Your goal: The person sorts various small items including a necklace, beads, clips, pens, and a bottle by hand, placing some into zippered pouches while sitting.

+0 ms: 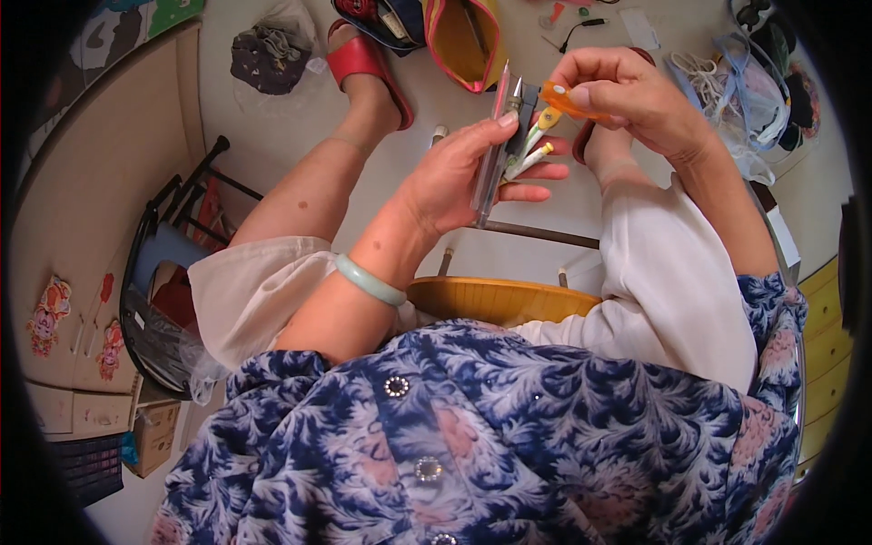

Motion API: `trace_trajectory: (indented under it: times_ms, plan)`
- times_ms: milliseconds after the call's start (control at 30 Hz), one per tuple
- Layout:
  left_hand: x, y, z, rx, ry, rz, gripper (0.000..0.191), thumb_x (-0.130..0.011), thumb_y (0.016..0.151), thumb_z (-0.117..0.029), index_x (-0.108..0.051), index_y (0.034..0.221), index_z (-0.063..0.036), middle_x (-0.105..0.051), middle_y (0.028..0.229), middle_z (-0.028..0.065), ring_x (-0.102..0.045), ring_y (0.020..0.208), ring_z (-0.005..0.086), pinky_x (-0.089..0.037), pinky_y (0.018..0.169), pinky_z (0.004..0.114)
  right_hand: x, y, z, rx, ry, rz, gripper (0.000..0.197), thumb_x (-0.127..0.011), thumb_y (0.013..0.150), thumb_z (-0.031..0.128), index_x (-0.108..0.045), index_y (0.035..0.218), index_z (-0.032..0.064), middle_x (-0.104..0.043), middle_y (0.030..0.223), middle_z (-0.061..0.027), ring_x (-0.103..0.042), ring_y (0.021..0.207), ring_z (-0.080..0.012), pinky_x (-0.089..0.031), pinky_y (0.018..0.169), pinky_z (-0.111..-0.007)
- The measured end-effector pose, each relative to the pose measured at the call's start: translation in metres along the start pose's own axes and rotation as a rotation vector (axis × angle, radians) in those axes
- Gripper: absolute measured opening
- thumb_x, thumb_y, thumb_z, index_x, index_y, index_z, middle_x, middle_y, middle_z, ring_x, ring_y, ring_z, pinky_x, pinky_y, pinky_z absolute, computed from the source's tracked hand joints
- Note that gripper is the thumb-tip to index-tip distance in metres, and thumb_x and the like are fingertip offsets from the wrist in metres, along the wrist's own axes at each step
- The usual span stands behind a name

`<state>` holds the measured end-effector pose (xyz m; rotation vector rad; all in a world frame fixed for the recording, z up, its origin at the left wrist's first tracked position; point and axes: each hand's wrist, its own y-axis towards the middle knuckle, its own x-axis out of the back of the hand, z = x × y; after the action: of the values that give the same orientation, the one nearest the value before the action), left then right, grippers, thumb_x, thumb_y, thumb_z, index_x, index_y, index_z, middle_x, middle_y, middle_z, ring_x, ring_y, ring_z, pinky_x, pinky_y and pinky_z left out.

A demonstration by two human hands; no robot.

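Note:
Several pens (493, 146) are bunched in my left hand (453, 167), thumb on top, tips pointing away from me. Among them are clear-barrelled ones, a dark one and a compass-like tool (548, 117) with a yellow round head. A white stick with a yellow end (538, 158) lies across my spread fingers. My right hand (627, 102) pinches a small orange translucent piece (560, 95) between thumb and fingers, right beside the yellow head. Whether the orange piece touches that head, I cannot tell. Beyond my hands an open yellow zip pouch (460, 44) with pink edging rests on the floor.
A dark blue pouch (388, 24) adjoins the yellow one. Dark cloth in a plastic bag (272, 58) is near my red slipper (364, 61). A black cable (579, 30) and plastic bags (746, 102) lie right. Left stand a folding chair (170, 252) and cabinet (88, 204).

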<state>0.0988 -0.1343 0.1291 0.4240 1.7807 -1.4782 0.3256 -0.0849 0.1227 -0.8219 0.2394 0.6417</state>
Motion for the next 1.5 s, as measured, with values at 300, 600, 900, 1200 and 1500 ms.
trace_trajectory:
  times_ms: [300,600,900,1200,1500]
  plan:
    - [-0.012,0.001,-0.005,-0.051,0.242,-0.146,0.033,-0.051,0.093,-0.024,-0.052,0.118,-0.0036,-0.063,0.104,0.0116,-0.063,0.078,0.0136,-0.045,0.055,0.020,-0.003,-0.006,0.007,0.044,0.016,-0.014,0.020,-0.059,0.085,0.020,-0.061,0.096,0.0035,-0.057,0.079,0.0062,-0.042,0.064,0.0006,-0.028,0.052,-0.017]
    - [-0.015,0.001,-0.004,-0.092,0.340,-0.156,0.033,-0.051,0.092,-0.022,-0.052,0.118,-0.0019,-0.062,0.106,0.0141,-0.062,0.072,0.0131,-0.041,0.052,0.020,0.025,-0.004,-0.009,0.161,0.226,-0.053,0.029,-0.050,0.084,0.026,-0.051,0.104,0.0044,-0.051,0.076,-0.0026,-0.032,0.054,0.0002,-0.022,0.046,-0.013]
    - [-0.017,0.000,-0.005,-0.080,0.334,-0.102,0.031,-0.053,0.092,-0.021,-0.055,0.116,-0.0022,-0.063,0.105,0.0149,-0.063,0.073,0.0137,-0.040,0.052,0.019,0.018,-0.004,-0.009,0.110,0.118,-0.012,0.028,-0.055,0.084,0.027,-0.056,0.102,0.0056,-0.052,0.076,0.0008,-0.036,0.059,-0.0008,-0.029,0.052,-0.015]
    - [-0.017,0.002,-0.004,-0.071,0.408,-0.126,0.031,-0.054,0.092,-0.022,-0.055,0.117,-0.0058,-0.063,0.106,0.0119,-0.063,0.078,0.0133,-0.040,0.053,0.019,-0.009,0.001,-0.007,0.124,-0.039,-0.018,0.023,-0.061,0.085,0.021,-0.059,0.095,0.0005,-0.054,0.076,0.0029,-0.049,0.071,-0.0049,-0.040,0.063,-0.020]
    - [-0.015,0.004,-0.002,-0.050,0.148,-0.122,0.034,-0.049,0.095,-0.028,-0.052,0.117,-0.0026,-0.062,0.104,0.0085,-0.065,0.087,0.0201,-0.050,0.061,0.024,-0.002,0.002,-0.011,0.061,-0.128,-0.016,0.018,-0.058,0.087,0.018,-0.059,0.093,0.0012,-0.056,0.076,0.0030,-0.053,0.070,-0.0043,-0.045,0.062,-0.020]
